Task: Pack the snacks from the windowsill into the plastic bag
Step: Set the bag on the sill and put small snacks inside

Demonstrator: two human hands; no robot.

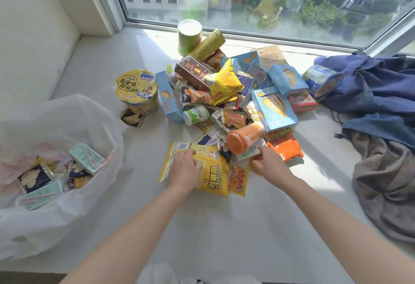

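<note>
1. The snacks [224,95] lie heaped in the middle of the windowsill [224,227]. The plastic bag [74,113] stands open at the left with a few packs and a carton [87,158] inside, so by my reading the packing is at an early stage.
2. The left hand [184,168] lies palm down on the yellow bag [213,175] at the near edge of the heap, fingers curled into the foil in a grasp.
3. The right hand [270,163] reaches into the small packs [238,179] just below the orange jar [241,141]. I cannot tell whether it has hold of anything.
4. The step in hand seems to be lifting the yellow bag. Take it by its top edge, not the puffed middle, so that it neither slips nor bursts.
5. Lift it straight up before swinging left, because loose packs lie partly against it and may drag off the sill.
6. The jar lies on its side and could roll, so steady it or take it next.
7. Lower each item into the bag's mouth, since its thin wall sags easily.
8. Leave the clothes [381,95] at the right alone.
</note>
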